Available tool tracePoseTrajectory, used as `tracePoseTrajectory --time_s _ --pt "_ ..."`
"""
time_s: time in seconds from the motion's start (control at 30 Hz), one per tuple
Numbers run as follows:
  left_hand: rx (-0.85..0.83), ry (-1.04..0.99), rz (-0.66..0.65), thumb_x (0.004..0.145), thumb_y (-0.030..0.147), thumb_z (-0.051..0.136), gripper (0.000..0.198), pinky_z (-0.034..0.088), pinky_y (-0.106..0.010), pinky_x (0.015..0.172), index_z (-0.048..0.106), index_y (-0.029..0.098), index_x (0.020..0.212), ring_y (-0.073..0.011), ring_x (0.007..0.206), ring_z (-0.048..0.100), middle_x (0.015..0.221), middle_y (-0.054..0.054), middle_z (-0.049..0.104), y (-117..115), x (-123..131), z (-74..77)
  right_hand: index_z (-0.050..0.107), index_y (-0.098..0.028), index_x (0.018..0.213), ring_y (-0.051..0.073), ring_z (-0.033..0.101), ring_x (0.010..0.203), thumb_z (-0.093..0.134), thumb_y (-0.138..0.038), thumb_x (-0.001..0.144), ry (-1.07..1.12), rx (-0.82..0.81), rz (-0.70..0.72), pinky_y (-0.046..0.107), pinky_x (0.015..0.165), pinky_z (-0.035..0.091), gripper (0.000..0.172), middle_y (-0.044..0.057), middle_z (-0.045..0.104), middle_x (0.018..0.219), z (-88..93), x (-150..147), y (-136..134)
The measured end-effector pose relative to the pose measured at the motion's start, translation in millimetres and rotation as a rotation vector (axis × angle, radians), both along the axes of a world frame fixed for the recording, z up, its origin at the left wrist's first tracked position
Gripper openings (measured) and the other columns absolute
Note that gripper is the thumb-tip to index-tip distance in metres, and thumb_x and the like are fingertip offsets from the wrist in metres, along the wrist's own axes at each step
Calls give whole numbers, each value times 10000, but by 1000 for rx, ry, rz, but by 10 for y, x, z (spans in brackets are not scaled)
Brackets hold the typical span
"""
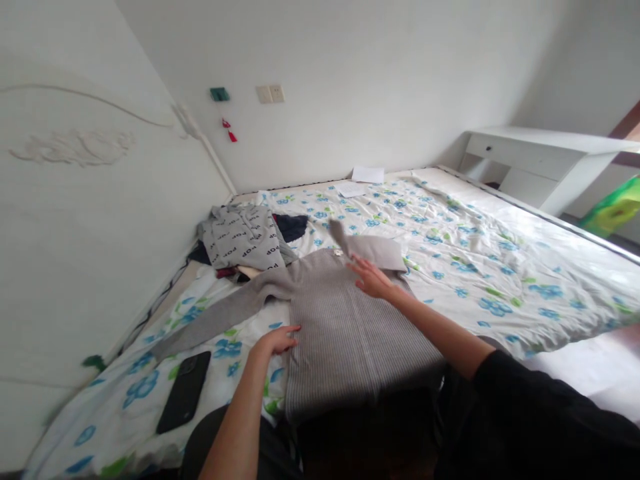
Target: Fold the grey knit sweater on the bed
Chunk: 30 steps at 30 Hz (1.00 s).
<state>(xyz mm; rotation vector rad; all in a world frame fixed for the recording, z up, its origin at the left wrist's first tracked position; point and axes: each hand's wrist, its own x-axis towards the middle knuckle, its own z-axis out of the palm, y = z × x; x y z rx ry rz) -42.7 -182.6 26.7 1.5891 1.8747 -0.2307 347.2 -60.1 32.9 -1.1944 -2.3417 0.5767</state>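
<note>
A grey ribbed sweater point(345, 333) lies flat on the bed's flowered sheet point(500, 267). One sleeve stretches out to the left, the other is folded across the top. My left hand point(278, 339) rests flat at the sweater's left edge, fingers spread. My right hand point(371, 276) lies open on the upper part of the sweater, beside the folded sleeve point(367, 248).
A pile of clothes topped by a grey "POP" printed garment point(243, 241) lies near the headboard. A black phone point(184, 391) rests on the sheet at left. Papers point(367, 175) lie at the far edge. A white desk point(540, 157) stands at right.
</note>
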Motion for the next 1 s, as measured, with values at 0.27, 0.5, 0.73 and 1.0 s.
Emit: tracePoseTrajectory --time_s 0.27,0.5,0.73,1.0 --pt "115 103 -128 917 346 729 520 508 -454 1270 832 236 1414 -354 1467 710 1562 -160 778 137 -73 -250 808 -267 1514 460 327 1738 821 -253 938 -375 -266 6 576 1415 279 576 93 421 1888 -741 773 -434" --pt "355 220 -102 991 367 658 618 456 -502 1318 726 152 1567 -432 1600 568 1827 -241 479 548 60 -359 674 -269 1668 476 359 1693 742 -232 966 -428 -276 -259 603 1363 289 705 141 435 1863 -799 1570 -181" --pt "292 297 -176 1020 354 626 732 454 -487 1329 575 185 1731 -412 1693 478 1949 -197 265 651 146 -557 613 -258 1723 464 281 1735 666 -212 1015 -520 -178 -226 593 1317 406 712 94 187 1972 -905 931 -24" --pt "203 291 -162 1036 344 595 854 460 -462 1314 386 210 1853 -423 1694 487 1980 -194 130 586 197 -541 651 -141 1621 456 432 1652 625 -258 1056 -506 -247 -428 543 1264 476 577 193 321 1909 -1014 1143 259"
